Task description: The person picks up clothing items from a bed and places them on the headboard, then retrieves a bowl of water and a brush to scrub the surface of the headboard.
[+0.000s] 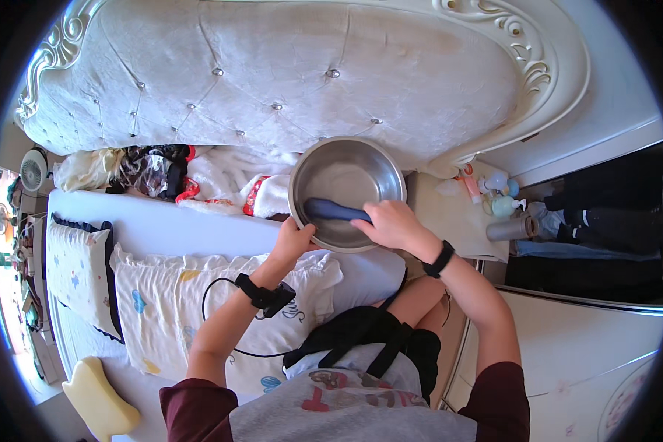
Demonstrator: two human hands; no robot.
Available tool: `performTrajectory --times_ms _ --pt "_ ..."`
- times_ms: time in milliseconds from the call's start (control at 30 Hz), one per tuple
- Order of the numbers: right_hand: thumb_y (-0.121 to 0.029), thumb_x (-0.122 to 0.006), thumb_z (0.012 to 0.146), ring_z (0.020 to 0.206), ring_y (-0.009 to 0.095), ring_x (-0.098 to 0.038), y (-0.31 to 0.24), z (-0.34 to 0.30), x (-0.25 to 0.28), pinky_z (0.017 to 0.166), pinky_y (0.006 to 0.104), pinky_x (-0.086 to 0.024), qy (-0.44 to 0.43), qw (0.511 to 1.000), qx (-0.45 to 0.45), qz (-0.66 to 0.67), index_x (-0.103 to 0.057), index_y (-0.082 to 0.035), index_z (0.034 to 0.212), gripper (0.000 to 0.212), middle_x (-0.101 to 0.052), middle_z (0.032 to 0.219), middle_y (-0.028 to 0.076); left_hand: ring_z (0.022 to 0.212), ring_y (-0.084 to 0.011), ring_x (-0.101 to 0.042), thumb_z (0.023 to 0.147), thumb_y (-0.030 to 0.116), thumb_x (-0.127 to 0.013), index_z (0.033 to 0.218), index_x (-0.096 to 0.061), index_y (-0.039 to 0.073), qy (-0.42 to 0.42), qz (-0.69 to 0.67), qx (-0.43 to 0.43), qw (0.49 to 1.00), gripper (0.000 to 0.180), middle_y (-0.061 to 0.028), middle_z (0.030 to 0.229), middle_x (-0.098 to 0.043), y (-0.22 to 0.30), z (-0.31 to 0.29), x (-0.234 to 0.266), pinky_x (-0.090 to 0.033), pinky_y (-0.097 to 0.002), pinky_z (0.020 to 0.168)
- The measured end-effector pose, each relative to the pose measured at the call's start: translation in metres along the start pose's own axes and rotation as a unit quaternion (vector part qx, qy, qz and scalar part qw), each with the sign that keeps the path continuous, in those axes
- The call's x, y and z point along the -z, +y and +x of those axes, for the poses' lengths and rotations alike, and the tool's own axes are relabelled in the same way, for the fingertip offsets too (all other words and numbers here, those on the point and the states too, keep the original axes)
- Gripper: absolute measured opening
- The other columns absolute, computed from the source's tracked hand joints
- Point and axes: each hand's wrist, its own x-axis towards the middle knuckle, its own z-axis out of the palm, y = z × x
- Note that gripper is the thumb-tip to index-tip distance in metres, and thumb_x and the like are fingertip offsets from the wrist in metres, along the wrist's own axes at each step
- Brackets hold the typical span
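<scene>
A round stainless-steel basin (353,173) is in front of me by the padded headboard. My left hand (295,240) grips the near left part of its rim, thumb on top and fingers mostly hidden underneath. In my right hand (395,225), over the basin's near right side, is a dark blue handled tool (333,210). Its broad rounded end lies inside the basin, pointing left, and the narrower end goes into my closed fingers. What kind of tool it is I cannot make out. Apart from the tool, only bare metal shows inside the basin.
Behind the basin rises the tufted headboard (272,77). White and dark clothes (221,173) lie along it. Pillows (81,276) rest on the bed to the left. To the right, a small cabinet top (449,210) bears several bottles (502,205) and a metal cylinder (512,228).
</scene>
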Motion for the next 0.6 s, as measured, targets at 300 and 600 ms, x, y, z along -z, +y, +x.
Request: performTrajectory --times_ms 300,600 --pt "-0.033 -0.06 0.079 0.063 0.035 -0.061 0.012 0.011 0.033 0.06 0.0431 -0.049 -0.057 0.991 -0.016 -0.117 -0.063 -0.001 0.072 0.033 -0.061 0.065 0.019 0.081 -0.0288 -0.065 0.08 0.0 -0.044 0.104 -0.048 -0.014 0.051 -0.083 -0.003 0.995 0.029 -0.0213 0.096 -0.059 -0.016 -0.008 0.012 -0.058 -0.0329 0.068" --pt "-0.034 -0.06 0.079 0.06 0.036 -0.061 -0.018 0.023 -0.005 0.057 0.0441 -0.049 -0.101 0.994 0.02 -0.049 -0.062 -0.001 0.07 0.035 -0.06 0.062 0.02 0.079 -0.0278 -0.065 0.081 -0.001 -0.043 0.104 -0.047 -0.014 0.075 -0.105 -0.018 0.992 0.028 -0.0214 0.095 -0.06 -0.035 -0.006 0.01 -0.058 -0.0334 0.066"
